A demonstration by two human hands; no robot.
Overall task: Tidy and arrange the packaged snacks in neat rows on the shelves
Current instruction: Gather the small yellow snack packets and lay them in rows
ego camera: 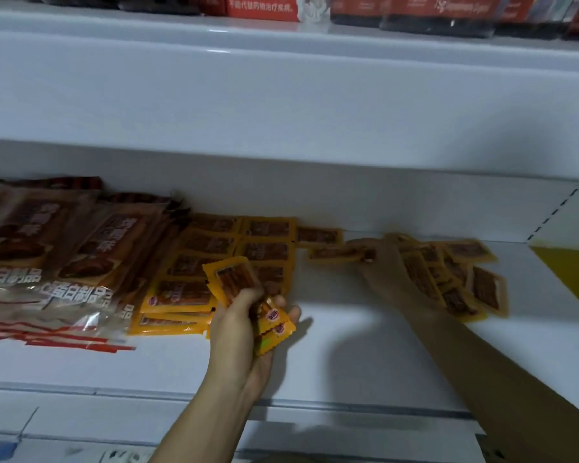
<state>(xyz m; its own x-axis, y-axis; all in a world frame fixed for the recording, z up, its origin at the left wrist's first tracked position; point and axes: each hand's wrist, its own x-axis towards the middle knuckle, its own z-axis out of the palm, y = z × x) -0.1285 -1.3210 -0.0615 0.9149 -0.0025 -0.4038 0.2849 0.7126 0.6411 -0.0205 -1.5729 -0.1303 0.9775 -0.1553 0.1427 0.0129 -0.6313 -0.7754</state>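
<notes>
Seen from the head camera, the left hand [248,324] grips a small stack of yellow snack packets [251,295] above a white shelf [348,345], while the right hand [378,262], blurred, pinches a single packet [335,252] beside a loose pile [455,275], with neat packet rows [221,259] at left.

two hands are in view. two big brown snack bags [91,248] lie at the left — maybe more beneath. small yellow packets [264,252] number roughly twenty — overlap and blur prevent an exact count.
</notes>
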